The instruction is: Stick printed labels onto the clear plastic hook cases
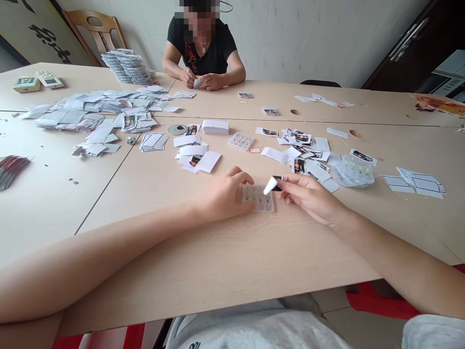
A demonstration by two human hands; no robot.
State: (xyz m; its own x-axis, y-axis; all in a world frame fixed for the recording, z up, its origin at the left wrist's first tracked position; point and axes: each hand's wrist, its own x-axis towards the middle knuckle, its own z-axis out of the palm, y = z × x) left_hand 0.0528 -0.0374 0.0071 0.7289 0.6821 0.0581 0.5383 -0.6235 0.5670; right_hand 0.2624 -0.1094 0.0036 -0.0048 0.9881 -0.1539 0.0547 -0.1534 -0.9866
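- Holds a clear compartment box [259,198] near the centre of the frame with the left hand [228,193], fingers at the upper edge and thumb at the lower edge, flat on the table [218,261]
- Pinches a printed slip [279,183] between thumb and fingertips of the right hand [308,195], just right of the left hand, with a bent white end over the box's upper right corner
- Cannot tell contact from a slight gap between slip and box at this angle
- Step in hand, as a judgement: bringing slip and box together
- Likely calls next for a steady left-hand hold and careful control of the bent end, to avoid creasing
- Right of centre: loose printed slips [301,151] beside a pile of clear boxes [354,172]
- Above centre: another clear box [241,140], near a neat stack of white slips [216,127]
- Upper centre: a co-worker [207,53], grasping a small packet [197,84] in both hands
- Upper left: a broad heap of paper slips [83,106]
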